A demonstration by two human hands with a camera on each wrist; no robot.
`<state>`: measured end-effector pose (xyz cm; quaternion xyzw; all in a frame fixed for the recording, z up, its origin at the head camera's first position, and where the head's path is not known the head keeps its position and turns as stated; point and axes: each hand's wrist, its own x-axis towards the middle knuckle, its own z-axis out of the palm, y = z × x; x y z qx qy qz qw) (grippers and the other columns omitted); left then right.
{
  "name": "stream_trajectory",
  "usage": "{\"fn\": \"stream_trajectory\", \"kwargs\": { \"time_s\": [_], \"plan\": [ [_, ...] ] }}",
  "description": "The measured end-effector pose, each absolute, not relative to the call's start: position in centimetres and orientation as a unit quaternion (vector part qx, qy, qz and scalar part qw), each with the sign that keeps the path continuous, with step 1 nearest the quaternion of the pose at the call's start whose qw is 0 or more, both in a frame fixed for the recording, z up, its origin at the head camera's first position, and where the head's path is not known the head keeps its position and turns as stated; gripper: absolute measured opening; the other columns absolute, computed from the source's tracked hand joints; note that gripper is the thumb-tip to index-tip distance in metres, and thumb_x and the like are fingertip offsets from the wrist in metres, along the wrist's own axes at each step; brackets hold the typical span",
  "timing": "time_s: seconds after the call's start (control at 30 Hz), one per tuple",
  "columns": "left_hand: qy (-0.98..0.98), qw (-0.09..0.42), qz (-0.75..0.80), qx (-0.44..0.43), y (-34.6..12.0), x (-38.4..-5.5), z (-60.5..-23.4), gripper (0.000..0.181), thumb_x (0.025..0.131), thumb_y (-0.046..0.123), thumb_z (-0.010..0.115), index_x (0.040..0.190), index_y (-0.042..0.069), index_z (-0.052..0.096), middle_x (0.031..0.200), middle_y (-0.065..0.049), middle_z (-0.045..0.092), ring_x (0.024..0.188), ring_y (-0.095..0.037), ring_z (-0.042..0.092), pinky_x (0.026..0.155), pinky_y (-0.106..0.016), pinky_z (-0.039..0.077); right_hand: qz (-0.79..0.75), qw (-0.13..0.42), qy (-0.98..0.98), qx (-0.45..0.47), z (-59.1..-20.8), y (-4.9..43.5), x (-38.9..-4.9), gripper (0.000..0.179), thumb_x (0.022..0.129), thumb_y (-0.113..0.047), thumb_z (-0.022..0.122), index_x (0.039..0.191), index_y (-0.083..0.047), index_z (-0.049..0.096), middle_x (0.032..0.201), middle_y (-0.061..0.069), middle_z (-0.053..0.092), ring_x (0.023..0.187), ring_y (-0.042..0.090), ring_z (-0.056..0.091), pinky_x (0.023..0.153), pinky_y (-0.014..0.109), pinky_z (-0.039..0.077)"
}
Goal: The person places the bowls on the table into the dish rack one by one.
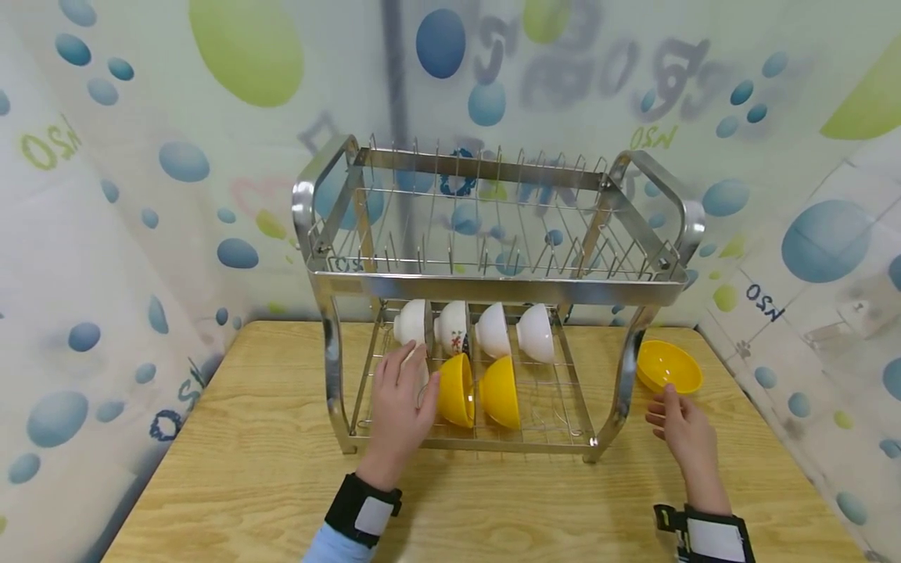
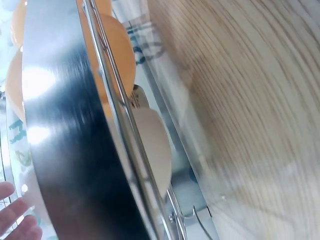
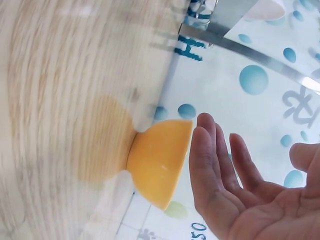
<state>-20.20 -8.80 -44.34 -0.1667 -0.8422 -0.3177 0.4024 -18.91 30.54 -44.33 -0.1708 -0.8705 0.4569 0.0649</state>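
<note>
My left hand is at the front left of the rack's lower tier, beside a white bowl that it mostly hides. Its fingers are spread apart at the lower left of the left wrist view. To its right, two yellow bowls stand tilted on edge in the same row. On the table right of the rack sits another yellow bowl, upright. My right hand is at this bowl's near rim, fingers loosely bent and holding nothing; the right wrist view shows its fingertips close to the rim.
A two-tier metal dish rack stands on the wooden table. Behind the yellow bowls, several white bowls lean in a row on the lower tier. Upright wires line the upper tier. A patterned curtain hangs behind.
</note>
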Motion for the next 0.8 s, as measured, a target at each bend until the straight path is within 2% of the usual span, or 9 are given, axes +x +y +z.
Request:
{"fn": "stream_trajectory", "kwargs": {
  "time_s": [0.1, 0.23, 0.33, 0.4, 0.47, 0.57, 0.63, 0.8],
  "plan": [
    [-0.848, 0.401, -0.307, -0.158, -9.3, -20.2, -44.4, 0.040, 0.091, 0.018, 0.058, 0.125, -0.001, 0.056, 0.127, -0.019, 0.054, 0.118, -0.033, 0.046, 0.100, -0.046, 0.036, 0.457, 0.071, -0.868, -0.183, -44.4, 30.9, -18.8, 0.074, 0.100, -0.051, 0.019, 0.127, 0.011, 0.047, 0.120, 0.033, 0.058, 0.065, -0.013, 0.056, 0.062, 0.021, 0.055],
    [-0.852, 0.406, -0.294, -0.148, -9.9, -20.2, -44.5, 0.037, 0.090, 0.017, 0.059, 0.121, -0.002, 0.058, 0.126, -0.019, 0.055, 0.118, -0.033, 0.047, 0.101, -0.046, 0.035, 0.455, 0.070, -0.866, -0.195, -45.0, 32.0, -19.3, 0.078, 0.099, -0.054, 0.020, 0.129, 0.014, 0.043, 0.118, 0.032, 0.059, 0.068, -0.004, 0.063, 0.062, 0.024, 0.056],
    [-0.852, 0.413, -0.289, -0.144, -10.4, -20.1, -44.7, 0.036, 0.089, 0.017, 0.060, 0.120, -0.002, 0.059, 0.126, -0.019, 0.055, 0.117, -0.033, 0.048, 0.102, -0.046, 0.035, 0.444, 0.076, -0.868, -0.211, -46.1, 33.2, -20.3, 0.078, 0.097, -0.058, 0.021, 0.127, 0.010, 0.045, 0.108, 0.025, 0.066, 0.069, 0.001, 0.065, 0.062, 0.039, 0.057],
    [-0.849, 0.419, -0.288, -0.143, -10.6, -20.1, -44.8, 0.038, 0.087, 0.016, 0.062, 0.120, -0.001, 0.059, 0.126, -0.019, 0.055, 0.116, -0.034, 0.048, 0.101, -0.046, 0.035, 0.441, 0.081, -0.868, -0.213, -46.4, 33.6, -20.7, 0.078, 0.098, -0.057, 0.021, 0.126, 0.011, 0.045, 0.104, 0.024, 0.067, 0.068, 0.003, 0.065, 0.062, 0.042, 0.056],
    [-0.848, 0.423, -0.287, -0.140, -10.9, -20.1, -44.9, 0.039, 0.085, 0.016, 0.064, 0.121, 0.000, 0.059, 0.126, -0.018, 0.055, 0.116, -0.034, 0.047, 0.100, -0.046, 0.035, 0.433, 0.084, -0.870, -0.219, -46.4, 33.8, -21.0, 0.075, 0.098, -0.056, 0.021, 0.124, 0.010, 0.045, 0.102, 0.023, 0.067, 0.065, 0.001, 0.064, 0.061, 0.040, 0.056],
    [-0.846, 0.427, -0.288, -0.139, -11.2, -20.1, -45.0, 0.040, 0.086, 0.017, 0.063, 0.121, 0.000, 0.059, 0.126, -0.018, 0.055, 0.114, -0.035, 0.048, 0.098, -0.046, 0.037, 0.427, 0.080, -0.874, -0.219, -45.7, 33.7, -21.0, 0.073, 0.101, -0.049, 0.021, 0.125, 0.017, 0.041, 0.106, 0.031, 0.064, 0.064, 0.006, 0.066, 0.056, 0.025, 0.055],
    [-0.847, 0.424, -0.289, -0.137, -11.3, -20.0, -45.0, 0.039, 0.087, 0.019, 0.061, 0.121, -0.001, 0.058, 0.126, -0.018, 0.054, 0.113, -0.035, 0.048, 0.097, -0.046, 0.038, 0.416, 0.073, -0.876, -0.232, -45.3, 33.8, -21.2, 0.072, 0.102, -0.046, 0.020, 0.127, 0.019, 0.038, 0.104, 0.031, 0.064, 0.063, 0.008, 0.066, 0.053, 0.021, 0.052],
    [-0.851, 0.415, -0.294, -0.130, -11.8, -19.8, -45.1, 0.038, 0.090, 0.021, 0.058, 0.121, -0.001, 0.058, 0.127, -0.019, 0.054, 0.114, -0.036, 0.048, 0.096, -0.047, 0.040, 0.406, 0.059, -0.873, -0.263, -44.8, 34.1, -21.9, 0.071, 0.101, -0.044, 0.023, 0.131, 0.020, 0.031, 0.094, 0.029, 0.066, 0.062, 0.015, 0.067, 0.051, 0.019, 0.048]
  ]
}}
